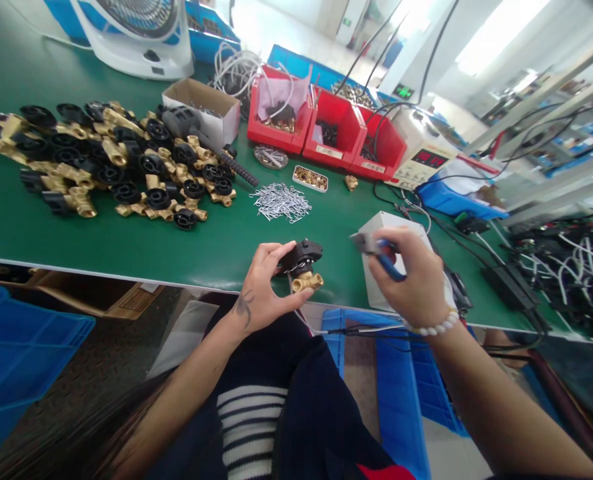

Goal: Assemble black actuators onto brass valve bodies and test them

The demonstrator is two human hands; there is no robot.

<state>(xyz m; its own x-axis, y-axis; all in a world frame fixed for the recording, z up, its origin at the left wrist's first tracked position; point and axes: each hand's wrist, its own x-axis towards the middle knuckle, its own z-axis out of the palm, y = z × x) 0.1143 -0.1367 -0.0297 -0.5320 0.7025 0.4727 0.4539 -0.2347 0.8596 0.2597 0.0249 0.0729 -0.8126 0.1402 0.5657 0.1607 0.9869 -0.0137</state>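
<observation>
My left hand (269, 288) grips a brass valve with a black plastic cap (307, 280) at the front edge of the green bench, thumb below and fingers on the black part. Over a white box (379, 293), my right hand (413, 273) is closed round blue-handled pliers (390, 261), whose metal jaws point left toward the valve but stand apart from it. Motion blurs the pliers a little. Beyond the valve lies a heap of small silver wire pins (282, 202). To the left is a large pile of similar brass and black valves (113, 157).
Red bins (329, 152) with small parts line the back, beside a cardboard box (221, 123) and a white fan (141, 40). A tin of brass pieces (310, 179) stands behind the pins. A device with a red display (423, 157) and cables (506, 280) occupy the right.
</observation>
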